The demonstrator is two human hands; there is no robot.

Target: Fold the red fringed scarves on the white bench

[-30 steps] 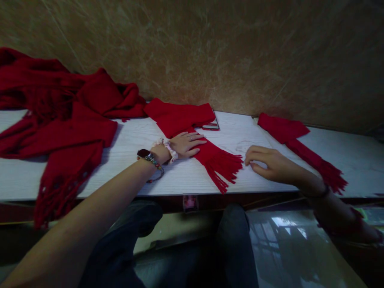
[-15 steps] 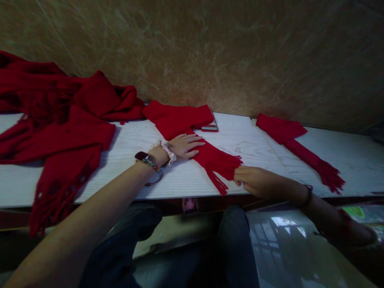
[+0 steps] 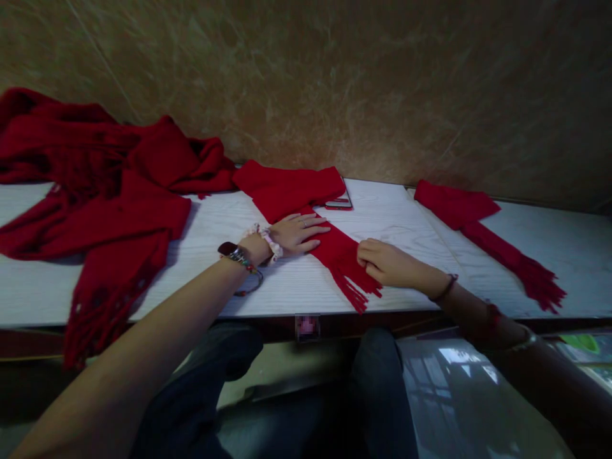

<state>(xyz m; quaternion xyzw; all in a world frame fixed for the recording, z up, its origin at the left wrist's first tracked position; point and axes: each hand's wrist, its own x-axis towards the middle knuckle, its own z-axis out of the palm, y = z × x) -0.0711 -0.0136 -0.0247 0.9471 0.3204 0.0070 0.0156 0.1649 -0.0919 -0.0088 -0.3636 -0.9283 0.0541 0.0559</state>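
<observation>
A folded red scarf (image 3: 291, 185) lies on the white table, one fringed end angled toward the front edge. My left hand (image 3: 296, 234) rests flat across that end with its fingers stretched out, pressing on the cloth. At the fringe, my right hand (image 3: 382, 261) is closed, thumb and fingers pinched together over the strands at the right side. The fingertips cover the part of the fringe they grip. Other fringe strands hang loose toward the table's front edge.
A heap of red scarves (image 3: 157, 153) spreads over the left, with fringe over the front edge. Another folded red scarf (image 3: 478, 220) lies at the right. A phone (image 3: 340, 203) sits partly under the middle scarf. Behind the white table (image 3: 268, 299) rises a brown marbled wall (image 3: 306, 83).
My right hand has moved left and slightly up, from the fringe tips to higher on the fringe. My left hand stays on the scarf. The view has shifted slightly.
</observation>
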